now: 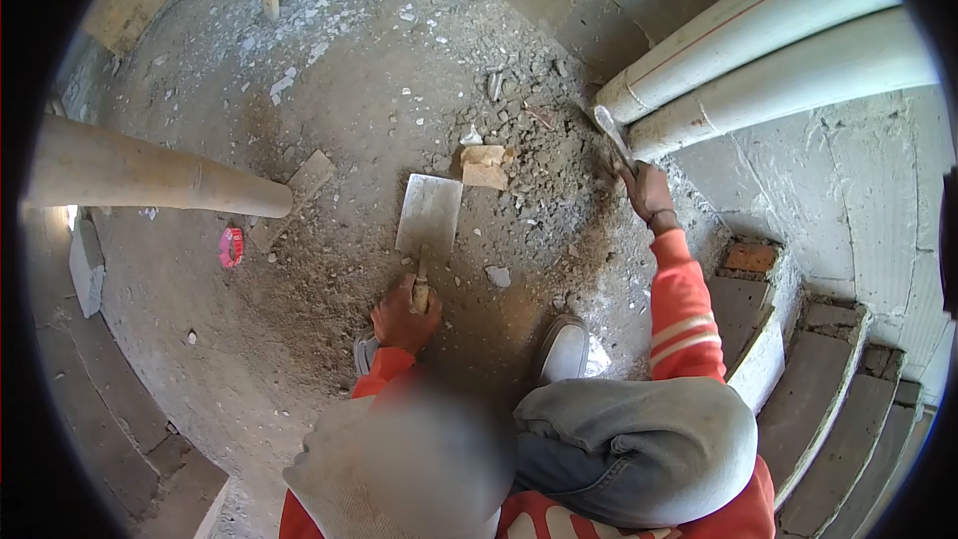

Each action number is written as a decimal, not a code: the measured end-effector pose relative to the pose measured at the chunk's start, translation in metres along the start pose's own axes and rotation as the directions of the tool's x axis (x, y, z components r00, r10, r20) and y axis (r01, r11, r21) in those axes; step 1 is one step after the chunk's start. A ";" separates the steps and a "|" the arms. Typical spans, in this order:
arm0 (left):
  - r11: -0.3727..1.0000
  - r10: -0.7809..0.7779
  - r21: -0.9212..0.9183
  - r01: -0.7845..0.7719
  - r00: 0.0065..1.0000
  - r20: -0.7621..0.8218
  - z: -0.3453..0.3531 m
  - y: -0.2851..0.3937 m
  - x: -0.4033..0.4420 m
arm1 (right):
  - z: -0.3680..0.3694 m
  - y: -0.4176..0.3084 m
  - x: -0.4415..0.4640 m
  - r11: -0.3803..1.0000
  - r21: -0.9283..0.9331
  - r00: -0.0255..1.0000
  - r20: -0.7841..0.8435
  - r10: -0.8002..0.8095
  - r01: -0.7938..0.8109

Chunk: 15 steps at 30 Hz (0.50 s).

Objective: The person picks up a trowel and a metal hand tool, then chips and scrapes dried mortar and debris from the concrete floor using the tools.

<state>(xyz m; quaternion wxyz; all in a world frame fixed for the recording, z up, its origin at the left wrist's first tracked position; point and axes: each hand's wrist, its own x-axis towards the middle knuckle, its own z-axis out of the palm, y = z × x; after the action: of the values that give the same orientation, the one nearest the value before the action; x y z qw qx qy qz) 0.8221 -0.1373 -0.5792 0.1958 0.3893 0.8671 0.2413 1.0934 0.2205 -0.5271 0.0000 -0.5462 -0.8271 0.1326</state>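
With twelve o'clock at the top of the view, a flat trowel (430, 212) is gripped by its handle in the left hand (407, 314), whose fingers are closed around it between seven and eight o'clock; the blade is extended just off centre, toward ten. A narrow trowel (610, 131) is clasped in the right hand (650, 190), fingers curled around its handle between two and three o'clock, the blade pointed at the foot of the white pipes (753, 25). Whether a pipe is touched cannot be told; one could be scraped or chipped by a hard stroke, since little room is left there. Dry lumps and dust could be picked up by either blade from the loose rubble (554, 180) toward one o'clock. The flat trowel's far corner, set just beside a tan block (484, 167) at twelve, could be snagged if swung clockwise, and its load, were any carried, could be spilled. Footing could be lost at five o'clock, where a shoe (565, 349) is set among grit.
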 end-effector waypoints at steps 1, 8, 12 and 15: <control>1.000 0.017 0.006 -0.017 1.000 -0.022 0.001 0.000 0.000 | -0.002 -0.005 -0.006 0.999 -0.034 0.999 -0.031 -0.016 0.015; 0.999 0.034 -0.025 -0.034 0.999 0.003 0.000 0.000 -0.003 | 0.008 0.008 -0.001 0.985 -0.127 0.993 -0.058 0.107 -0.113; 0.999 0.012 -0.038 -0.012 1.000 -0.006 -0.002 0.002 -0.006 | -0.015 -0.011 -0.021 0.986 -0.046 0.982 -0.107 0.158 -0.163; 0.999 0.048 -0.004 -0.049 0.998 -0.046 0.003 -0.001 -0.005 | -0.014 0.007 -0.026 0.988 -0.092 0.984 -0.140 0.112 -0.126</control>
<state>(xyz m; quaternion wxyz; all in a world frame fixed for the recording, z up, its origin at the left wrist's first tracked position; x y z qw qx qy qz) 0.8259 -0.1410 -0.5812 0.1709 0.4040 0.8610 0.2573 1.1125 0.2026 -0.5116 0.0203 -0.6017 -0.7967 0.0534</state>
